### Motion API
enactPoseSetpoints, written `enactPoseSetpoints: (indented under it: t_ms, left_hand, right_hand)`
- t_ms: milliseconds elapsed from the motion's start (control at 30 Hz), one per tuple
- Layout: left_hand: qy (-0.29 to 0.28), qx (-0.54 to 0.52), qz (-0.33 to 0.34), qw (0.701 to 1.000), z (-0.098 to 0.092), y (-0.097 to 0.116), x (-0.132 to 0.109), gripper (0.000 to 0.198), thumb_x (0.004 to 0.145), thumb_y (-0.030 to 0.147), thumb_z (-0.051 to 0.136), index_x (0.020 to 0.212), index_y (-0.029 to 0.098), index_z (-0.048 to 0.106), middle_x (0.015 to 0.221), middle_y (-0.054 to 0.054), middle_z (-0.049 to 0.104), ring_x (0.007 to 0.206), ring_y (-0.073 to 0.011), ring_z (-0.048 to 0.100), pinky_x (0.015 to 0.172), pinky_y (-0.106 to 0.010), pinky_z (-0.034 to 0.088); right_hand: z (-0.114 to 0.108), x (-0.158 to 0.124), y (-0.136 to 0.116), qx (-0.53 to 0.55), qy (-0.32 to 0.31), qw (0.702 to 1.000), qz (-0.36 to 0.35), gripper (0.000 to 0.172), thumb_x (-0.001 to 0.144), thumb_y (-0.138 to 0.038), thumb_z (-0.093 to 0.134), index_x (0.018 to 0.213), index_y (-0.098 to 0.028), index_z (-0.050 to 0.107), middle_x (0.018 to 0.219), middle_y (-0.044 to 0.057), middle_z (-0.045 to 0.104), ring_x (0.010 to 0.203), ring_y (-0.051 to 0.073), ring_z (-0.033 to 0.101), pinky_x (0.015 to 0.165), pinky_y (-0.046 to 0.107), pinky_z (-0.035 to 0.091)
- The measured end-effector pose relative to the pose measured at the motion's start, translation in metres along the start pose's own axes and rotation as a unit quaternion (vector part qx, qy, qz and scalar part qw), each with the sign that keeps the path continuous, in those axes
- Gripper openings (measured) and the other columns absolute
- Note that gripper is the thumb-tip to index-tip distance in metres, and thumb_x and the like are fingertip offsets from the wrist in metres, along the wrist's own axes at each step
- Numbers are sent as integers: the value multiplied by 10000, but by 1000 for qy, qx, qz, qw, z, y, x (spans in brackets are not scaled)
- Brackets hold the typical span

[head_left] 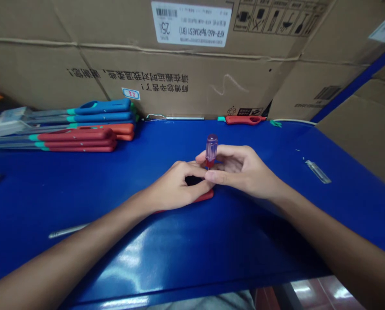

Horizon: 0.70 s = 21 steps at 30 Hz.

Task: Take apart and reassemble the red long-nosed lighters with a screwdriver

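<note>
On the table before me my left hand (182, 185) is closed over a red-handled piece (207, 196), mostly hidden under the fingers; it looks like the handle of a long-nosed lighter. My right hand (244, 172) pinches a small screwdriver (212, 148) with a clear purple and red handle. The screwdriver stands nearly upright, handle up, and its shaft goes down between the fingers of both hands. Its tip is hidden. A metal rod (68, 230) lies partly behind my left forearm.
At the left lie stacked long-nosed lighters with blue handles (105, 106), orange handles (128, 128) and red handles (79, 135). Another red lighter (244, 120) rests against the cardboard wall (192, 69). A clear small tube (318, 172) lies right on the blue table (179, 262).
</note>
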<state>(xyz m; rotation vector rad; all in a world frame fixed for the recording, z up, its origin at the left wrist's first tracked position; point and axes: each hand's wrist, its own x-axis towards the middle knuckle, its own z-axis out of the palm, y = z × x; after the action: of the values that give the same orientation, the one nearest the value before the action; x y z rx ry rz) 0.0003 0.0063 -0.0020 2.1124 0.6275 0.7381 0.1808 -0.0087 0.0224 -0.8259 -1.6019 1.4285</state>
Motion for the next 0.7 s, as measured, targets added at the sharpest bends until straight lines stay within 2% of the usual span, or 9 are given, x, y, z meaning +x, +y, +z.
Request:
enactPoseSetpoints:
  t_ms: [100, 233, 300, 433, 500, 567, 700]
  left_hand:
    - [5, -6, 14, 1000, 1, 0, 0, 303, 892, 233, 537, 607, 137, 574, 563, 54, 445, 523, -67, 389, 511, -192, 338]
    - [3, 8, 28, 1000, 1, 1, 1, 270, 873, 193, 554, 609, 136, 574, 616, 31, 525, 585, -87, 479, 598, -218, 400]
    - [2, 11, 26, 1000, 1, 1, 1, 270, 865, 176, 559, 599, 135, 571, 617, 29, 530, 588, -88, 483, 599, -220, 395]
    - [0, 6, 16, 1000, 0, 0, 0, 265, 884, 195, 546, 631, 137, 599, 563, 52, 469, 527, -72, 416, 521, -203, 338]
    - [0, 6, 16, 1000, 1, 0, 0, 270, 895, 213, 539, 644, 134, 604, 563, 53, 462, 528, -72, 408, 524, -203, 340]
    - [1, 3, 22, 1000, 1, 0, 1, 279, 891, 209, 542, 627, 131, 584, 583, 47, 481, 551, -74, 431, 552, -204, 362]
    - [0, -3, 20, 1000, 0, 0, 1, 264, 872, 180, 551, 612, 133, 559, 630, 36, 525, 588, -78, 477, 579, -204, 377]
  right_hand:
    - [0, 0, -2, -18, -10, 1000, 4, 171, 727, -324, 779, 719, -174, 697, 908, 34, 664, 860, 173, 623, 718, 293, 515]
    - [4, 1, 5, -21, 76, 997, 11, 310, 586, -300, 873, 604, -160, 597, 786, 1, 621, 698, 123, 575, 633, 267, 486]
    - [4, 1, 7, -14, 91, 996, 13, 347, 540, -282, 896, 613, -163, 578, 745, -19, 600, 652, 106, 550, 613, 260, 475]
    - [-1, 1, 2, -11, 13, 1000, -5, 233, 674, -306, 824, 835, -186, 705, 898, 22, 666, 878, 173, 626, 753, 302, 509]
    - [-2, 0, 0, -8, -9, 1000, -1, 173, 730, -322, 782, 819, -184, 728, 957, 41, 676, 941, 190, 627, 766, 308, 515]
    - [0, 0, 1, -4, 13, 1000, 11, 183, 702, -327, 802, 738, -170, 714, 932, 39, 673, 869, 175, 633, 718, 296, 517]
    - [5, 1, 7, -3, 92, 996, 17, 315, 544, -292, 895, 613, -163, 617, 770, -6, 635, 670, 119, 582, 628, 270, 493]
